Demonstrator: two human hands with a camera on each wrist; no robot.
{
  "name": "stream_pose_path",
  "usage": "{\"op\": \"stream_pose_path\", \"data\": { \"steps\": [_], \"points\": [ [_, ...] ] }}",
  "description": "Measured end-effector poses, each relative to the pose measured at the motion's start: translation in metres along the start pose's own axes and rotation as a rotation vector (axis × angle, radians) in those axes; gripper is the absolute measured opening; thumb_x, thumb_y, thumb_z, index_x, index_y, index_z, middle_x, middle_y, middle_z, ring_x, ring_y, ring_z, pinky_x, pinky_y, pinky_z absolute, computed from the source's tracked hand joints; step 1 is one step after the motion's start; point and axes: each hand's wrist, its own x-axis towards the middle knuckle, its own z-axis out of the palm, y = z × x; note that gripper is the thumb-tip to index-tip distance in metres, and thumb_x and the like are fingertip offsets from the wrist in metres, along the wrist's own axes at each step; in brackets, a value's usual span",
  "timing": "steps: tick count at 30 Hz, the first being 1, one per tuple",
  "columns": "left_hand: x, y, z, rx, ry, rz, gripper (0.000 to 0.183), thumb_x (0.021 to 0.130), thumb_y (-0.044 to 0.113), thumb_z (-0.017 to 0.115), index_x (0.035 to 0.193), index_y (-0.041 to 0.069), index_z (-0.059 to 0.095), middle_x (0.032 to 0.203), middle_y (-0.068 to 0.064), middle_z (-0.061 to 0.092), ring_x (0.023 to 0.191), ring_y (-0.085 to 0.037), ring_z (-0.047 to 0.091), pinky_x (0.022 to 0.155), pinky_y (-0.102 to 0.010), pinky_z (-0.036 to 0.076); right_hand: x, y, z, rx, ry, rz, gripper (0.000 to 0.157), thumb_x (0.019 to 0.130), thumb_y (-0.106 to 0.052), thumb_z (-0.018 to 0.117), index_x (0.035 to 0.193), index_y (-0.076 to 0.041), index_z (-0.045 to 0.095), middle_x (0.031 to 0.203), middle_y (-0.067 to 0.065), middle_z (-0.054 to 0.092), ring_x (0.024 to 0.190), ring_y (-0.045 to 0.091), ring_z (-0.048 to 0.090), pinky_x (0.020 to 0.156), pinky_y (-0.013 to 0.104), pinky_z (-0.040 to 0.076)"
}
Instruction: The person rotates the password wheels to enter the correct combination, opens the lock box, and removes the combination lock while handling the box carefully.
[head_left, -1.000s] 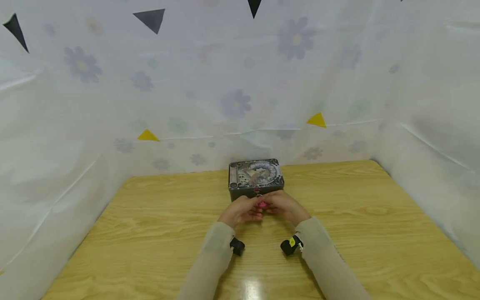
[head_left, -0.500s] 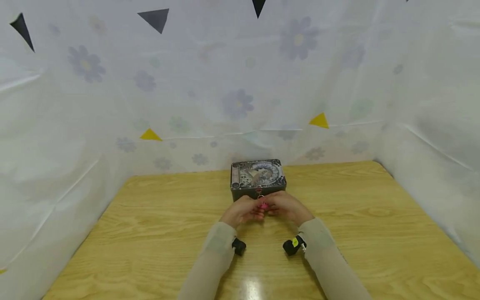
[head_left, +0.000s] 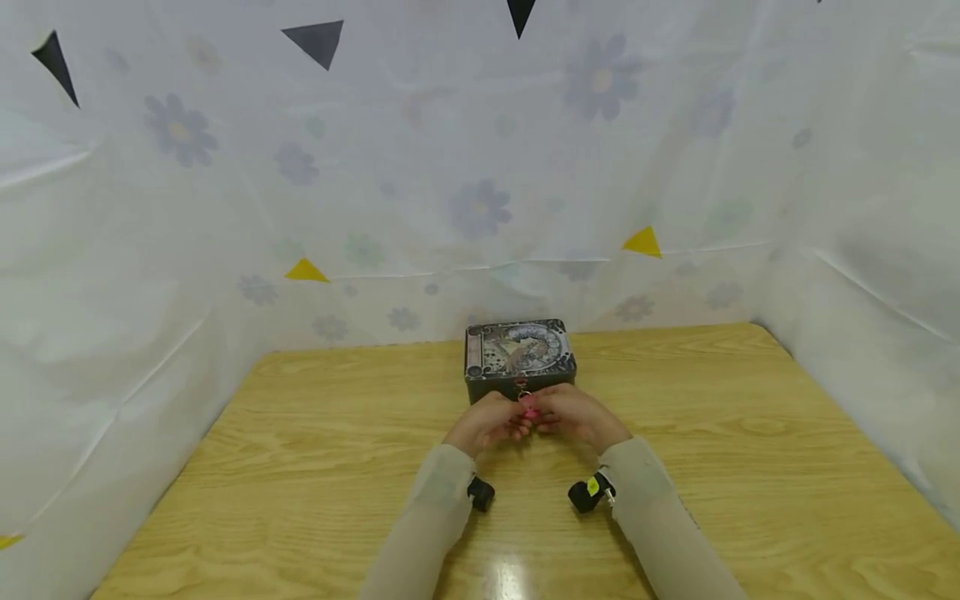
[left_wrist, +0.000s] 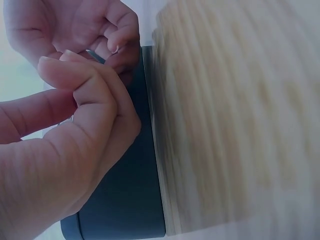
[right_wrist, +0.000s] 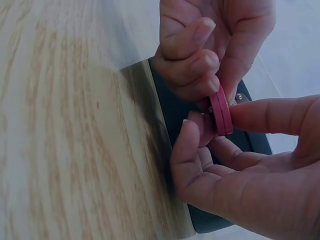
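Note:
A small pink padlock (head_left: 530, 407) with a metal shackle hangs at the front latch of a dark, picture-lidded tin box (head_left: 519, 350). My left hand (head_left: 491, 421) pinches the padlock from the left, thumb and curled fingers on its body. From the other side my right hand (head_left: 577, 414) grips it too. In the right wrist view the pink padlock (right_wrist: 221, 111) stands edge-on between the fingertips of the left hand (right_wrist: 212, 50) and the right hand (right_wrist: 250, 170). The left wrist view has the left hand (left_wrist: 70, 145) hiding the lock, with the box's dark side (left_wrist: 130, 190) behind.
The box stands near the back edge of a wood-grain table (head_left: 315, 467). Behind it hangs a white flowered sheet (head_left: 420, 208), and pale sheets also close off both sides. Each wrist carries a small black camera (head_left: 482, 493).
The head view has shifted slightly, so the scene sits a little farther right. Between the hands, the pink padlock's body has tilted and shows more of its face. Both hands keep their hold.

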Motion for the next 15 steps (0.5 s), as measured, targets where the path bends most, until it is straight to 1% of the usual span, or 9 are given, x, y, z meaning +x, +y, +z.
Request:
{"op": "stream_pose_path", "data": {
  "steps": [7,15],
  "points": [
    [0.0004,-0.0004,-0.0002,0.002,0.006,-0.008,0.021,0.098,0.001,0.044,0.086,-0.007,0.059,0.068,-0.007,0.056,0.057,-0.011,0.054,0.05,-0.019,0.044,-0.0002,-0.0005,0.002,-0.011,-0.002,0.009,0.035,0.095,-0.003,0.044,0.124,0.016,0.049,0.081,0.001,0.061,0.071,0.01,0.058,0.067,0.024,0.05],
    [-0.0003,0.0003,0.0001,0.012,0.004,-0.001,0.023,0.1,0.005,0.045,0.096,-0.011,0.061,0.07,-0.007,0.056,0.059,-0.012,0.054,0.053,-0.02,0.044,-0.0005,-0.0021,0.003,-0.05,0.004,0.002,0.032,0.099,-0.005,0.042,0.121,0.016,0.05,0.082,0.003,0.061,0.071,0.011,0.059,0.068,0.026,0.051]
  ]
}}
